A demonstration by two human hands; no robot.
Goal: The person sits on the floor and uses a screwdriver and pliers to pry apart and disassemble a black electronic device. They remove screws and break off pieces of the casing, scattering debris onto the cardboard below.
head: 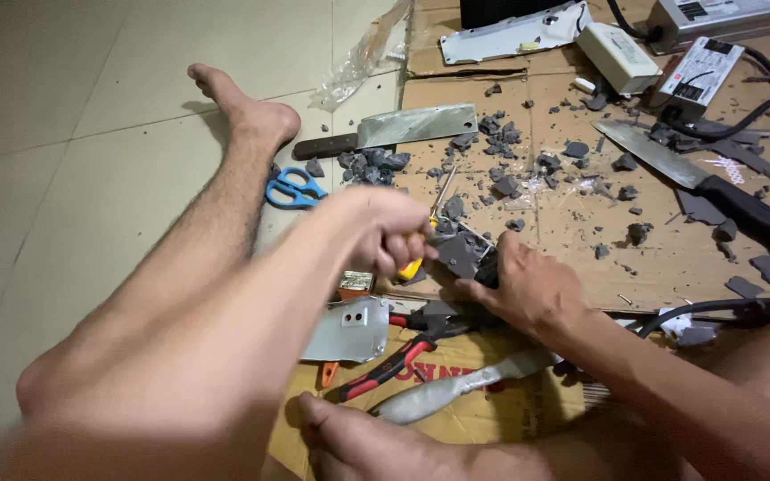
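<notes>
Near edge: a bare foot (349, 441) is seen at the bottom, resting on cardboard (670, 258) that is spread flat over the floor.
Beside the foot: red-handled pliers (385, 363), a pale-handled tool (456, 392) and a bent metal plate (349, 330) are laid on the cardboard.
Left hand (380, 232): the fingers are curled tight into a fist around a yellow-handled screwdriver (434, 223), whose shaft is angled up and away.
Right hand (523, 285): a grey block (465, 254) is held down on the cardboard, at its near edge between the two hands; the fingers are pressed together against its side.
Middle: grey crumbs (501, 183) are scattered widely over the cardboard.
Left of cardboard: blue scissors (291, 189) are set on pale floor tiles (73, 134), close to an outstretched leg (216, 205).
Farther back: a cleaver (403, 129) is laid across the cardboard's edge, and a black-handled knife (697, 183) is placed to the right.
Far edge: white boxes (661, 67), black cables (759, 107) and clear plastic wrap (358, 62) are seen.
</notes>
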